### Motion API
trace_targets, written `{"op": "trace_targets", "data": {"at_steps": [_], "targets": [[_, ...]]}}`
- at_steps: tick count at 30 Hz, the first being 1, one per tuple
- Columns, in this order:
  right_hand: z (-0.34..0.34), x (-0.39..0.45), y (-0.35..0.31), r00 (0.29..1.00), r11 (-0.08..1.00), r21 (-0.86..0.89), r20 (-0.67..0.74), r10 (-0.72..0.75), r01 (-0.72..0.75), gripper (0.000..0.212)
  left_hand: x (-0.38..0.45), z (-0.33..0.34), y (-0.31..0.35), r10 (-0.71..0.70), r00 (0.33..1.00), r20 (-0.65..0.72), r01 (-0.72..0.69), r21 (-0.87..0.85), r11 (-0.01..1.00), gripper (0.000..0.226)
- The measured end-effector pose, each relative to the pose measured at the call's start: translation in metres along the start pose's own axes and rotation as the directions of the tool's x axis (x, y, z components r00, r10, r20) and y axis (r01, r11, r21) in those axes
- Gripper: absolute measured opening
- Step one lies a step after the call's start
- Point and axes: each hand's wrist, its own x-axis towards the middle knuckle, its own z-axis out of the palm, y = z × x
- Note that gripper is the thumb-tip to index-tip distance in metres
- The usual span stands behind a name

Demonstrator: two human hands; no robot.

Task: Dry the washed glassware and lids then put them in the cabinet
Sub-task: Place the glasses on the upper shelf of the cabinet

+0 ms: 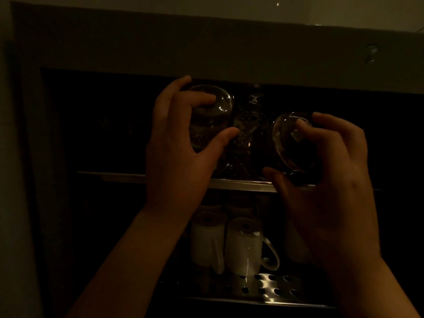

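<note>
Although the light is very dim, the work looks well advanced, since both hands are already up at the open cabinet (68, 53) with glassware and no drying cloth is in sight; I judge the drying of these two pieces finished and the putting away in hand, though how many items wait elsewhere cannot be told. Taking the upper shelf edge (241, 183) as the landmark, the left hand (181, 143) is above its left part, its grip spread wide around an upturned glass (211, 115), fingers over the top and far side and the thumb across the near side; the glass appears to sit over or just above that shelf, and whether it already rests there is unclear. Between the hands, behind the shelf edge, faint glints suggest more glassware (245, 125) stored further in. Above the right part of the shelf edge, the right hand (330, 171) holds a second glass (289, 141), tilted, with fingers curled over its top and the thumb underneath near the shelf lip. Below the shelf edge two white mugs (243, 246) stand upside down on a perforated metal rack (275, 288).
</note>
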Motion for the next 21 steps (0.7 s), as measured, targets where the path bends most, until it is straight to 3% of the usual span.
{"op": "trace_targets", "data": {"at_steps": [8,12,21], "targets": [[0.004,0.006,0.001,0.998,0.999,-0.035,0.05,0.022,-0.021,0.066,-0.008,0.004,-0.006,-0.04,0.999,-0.011,0.04,0.06,0.997,0.042],[0.012,0.009,0.003,0.992,0.997,-0.076,0.125,0.022,-0.013,0.067,-0.009,0.005,-0.006,-0.113,0.993,0.018,0.111,0.081,0.991,0.042],[0.02,0.017,0.004,0.987,0.99,-0.137,0.149,0.055,-0.034,0.062,0.001,0.008,-0.007,-0.163,0.983,0.086,0.145,0.188,0.972,0.041]]}}
